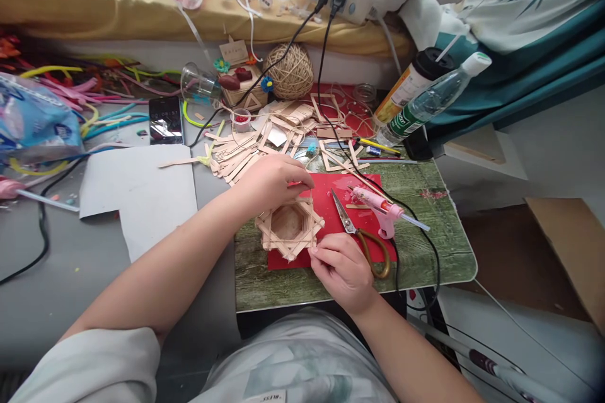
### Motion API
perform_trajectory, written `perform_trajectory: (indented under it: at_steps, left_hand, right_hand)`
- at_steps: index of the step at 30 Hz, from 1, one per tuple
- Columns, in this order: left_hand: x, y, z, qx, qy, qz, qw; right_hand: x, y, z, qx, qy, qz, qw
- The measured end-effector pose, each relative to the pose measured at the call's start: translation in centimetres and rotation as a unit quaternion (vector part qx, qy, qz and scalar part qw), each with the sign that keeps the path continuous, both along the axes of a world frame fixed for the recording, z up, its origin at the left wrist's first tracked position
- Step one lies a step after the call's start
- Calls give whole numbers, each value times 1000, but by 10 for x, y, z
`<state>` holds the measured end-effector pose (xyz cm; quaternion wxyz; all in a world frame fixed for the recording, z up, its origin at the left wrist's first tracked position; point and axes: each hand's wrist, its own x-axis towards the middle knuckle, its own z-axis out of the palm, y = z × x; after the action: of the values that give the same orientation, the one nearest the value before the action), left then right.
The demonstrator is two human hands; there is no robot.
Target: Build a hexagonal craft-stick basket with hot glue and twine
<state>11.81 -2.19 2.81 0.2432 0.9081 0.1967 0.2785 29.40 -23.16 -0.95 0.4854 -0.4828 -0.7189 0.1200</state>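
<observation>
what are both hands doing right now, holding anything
Left hand: closed, fingers curled on the far rim of the stick hexagon.
Right hand: closed, fingertips pinching its near right corner.

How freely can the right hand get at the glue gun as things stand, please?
Probably yes: the glue gun lies just beyond the right hand on the red mat, with only flat scissors between, though the hand now pinches the frame.
</observation>
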Motion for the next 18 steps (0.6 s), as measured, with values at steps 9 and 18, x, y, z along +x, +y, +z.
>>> perform_trajectory:
  at_steps: [9,18]
  left_hand:
    - [-1,-3,8,-89,31,30,995]
    - [-3,-1,7,-262,75,21,962]
  right_hand:
    - [-2,1,1,-8,-4,11,1000]
    - [-2,2,3,0,-15,23,1000]
